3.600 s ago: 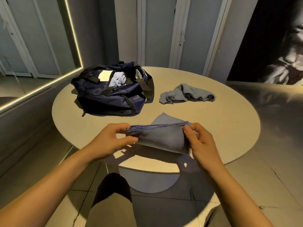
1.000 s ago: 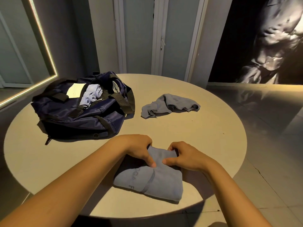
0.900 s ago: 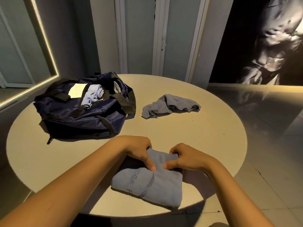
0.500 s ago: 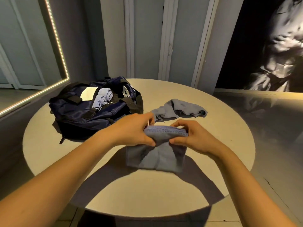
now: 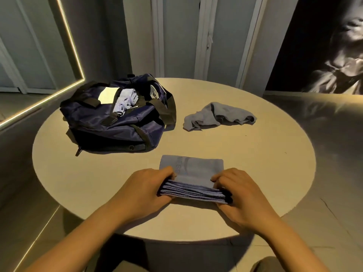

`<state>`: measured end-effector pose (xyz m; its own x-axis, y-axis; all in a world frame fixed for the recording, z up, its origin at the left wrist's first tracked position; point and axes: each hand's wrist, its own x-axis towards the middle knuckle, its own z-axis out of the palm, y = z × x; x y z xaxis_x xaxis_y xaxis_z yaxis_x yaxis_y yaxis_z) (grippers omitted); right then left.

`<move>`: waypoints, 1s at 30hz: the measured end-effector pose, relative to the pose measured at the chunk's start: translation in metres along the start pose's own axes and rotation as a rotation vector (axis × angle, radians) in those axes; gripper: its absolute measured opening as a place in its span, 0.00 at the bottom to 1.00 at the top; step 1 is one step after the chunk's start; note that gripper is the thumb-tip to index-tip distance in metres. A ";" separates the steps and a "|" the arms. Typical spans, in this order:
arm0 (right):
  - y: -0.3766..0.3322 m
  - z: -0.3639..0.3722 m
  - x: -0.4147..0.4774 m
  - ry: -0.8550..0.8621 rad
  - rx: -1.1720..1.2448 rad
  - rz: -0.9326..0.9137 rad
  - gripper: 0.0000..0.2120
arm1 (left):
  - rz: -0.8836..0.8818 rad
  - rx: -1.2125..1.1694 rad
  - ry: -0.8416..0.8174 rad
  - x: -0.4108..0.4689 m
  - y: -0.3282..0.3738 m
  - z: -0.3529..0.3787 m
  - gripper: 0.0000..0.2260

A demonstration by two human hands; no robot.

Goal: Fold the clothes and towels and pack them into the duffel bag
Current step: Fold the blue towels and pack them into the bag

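Note:
A folded blue-grey towel [image 5: 193, 174] lies flat on the round table [image 5: 265, 154] near its front edge, its stacked layers facing me. My left hand [image 5: 146, 190] grips its near left corner and my right hand [image 5: 238, 195] grips its near right corner. A navy duffel bag [image 5: 117, 122] sits open at the back left, with a rolled light-blue cloth [image 5: 125, 101] and a white card [image 5: 108, 95] inside. A crumpled grey garment [image 5: 218, 116] lies unfolded to the right of the bag.
A lit-edged mirror [image 5: 39, 55] leans along the left wall. Pale panelled doors [image 5: 196, 36] stand behind the table and a dark mural [image 5: 324, 46] is at the right. Tiled floor surrounds the table.
The towel was held up off the table half a second ago; now it lies flat on the table, folded smaller, with both hands at its near edge.

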<state>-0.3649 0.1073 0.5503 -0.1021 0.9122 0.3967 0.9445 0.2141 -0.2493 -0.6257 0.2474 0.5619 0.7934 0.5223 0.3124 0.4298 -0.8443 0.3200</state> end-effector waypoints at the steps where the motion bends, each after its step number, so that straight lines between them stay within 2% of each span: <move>1: 0.001 0.003 -0.001 0.013 -0.036 -0.019 0.11 | -0.006 -0.025 0.011 -0.002 0.000 0.001 0.14; 6: 0.003 0.011 -0.008 0.104 0.000 0.098 0.07 | -0.061 -0.193 0.043 -0.006 -0.005 0.002 0.20; 11: 0.005 0.009 0.001 0.117 0.093 0.242 0.10 | -0.192 -0.321 0.143 0.004 -0.001 0.006 0.10; 15: 0.005 0.006 0.017 0.137 0.254 0.354 0.07 | -0.323 -0.315 0.208 0.016 0.004 0.008 0.08; 21: 0.000 0.019 0.051 0.225 0.202 0.601 0.13 | -0.585 -0.197 0.271 0.048 0.014 0.011 0.12; 25: 0.003 0.023 0.062 0.240 0.153 0.686 0.15 | -0.733 -0.248 0.204 0.071 0.001 0.007 0.13; 30: 0.007 0.028 0.070 0.254 0.144 0.782 0.15 | -0.739 -0.152 0.181 0.084 -0.001 0.012 0.13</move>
<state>-0.3739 0.1828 0.5521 0.6564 0.7136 0.2446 0.6625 -0.3901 -0.6395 -0.5547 0.2906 0.5773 0.2351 0.9661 0.1069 0.7463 -0.2499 0.6170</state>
